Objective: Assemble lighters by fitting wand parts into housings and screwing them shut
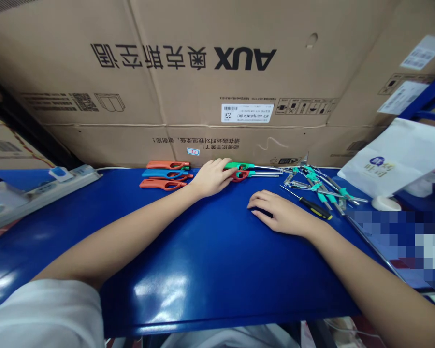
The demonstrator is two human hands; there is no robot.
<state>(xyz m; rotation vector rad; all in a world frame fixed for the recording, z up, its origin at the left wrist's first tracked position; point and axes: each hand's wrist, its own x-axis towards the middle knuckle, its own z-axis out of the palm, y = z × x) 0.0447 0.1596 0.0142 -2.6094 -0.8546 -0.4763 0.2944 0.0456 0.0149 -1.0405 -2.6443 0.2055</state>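
The left hand [214, 177] is lying over the green handle [238, 166] and the red handle [243, 173] at the back of the surface [203, 251], near the cardboard box [188, 111]; its fingers are covering the grips, so I cannot tell whether it is grasping either one. The metal rods [268, 168] are pointing right, toward the jumbled teal-and-metal parts [317, 186]. Careful handling is probably depending on taking one handle by its body and sliding it clear of its neighbour, so that the rods are not catching. The right hand [271, 211] is holding nothing, resting loosely curled and seemingly within easy reach for steadying a rod. The screwdriver [316, 209] is lying just beside it, tip pointing left and away, so slow, low movement there is avoiding a knock.
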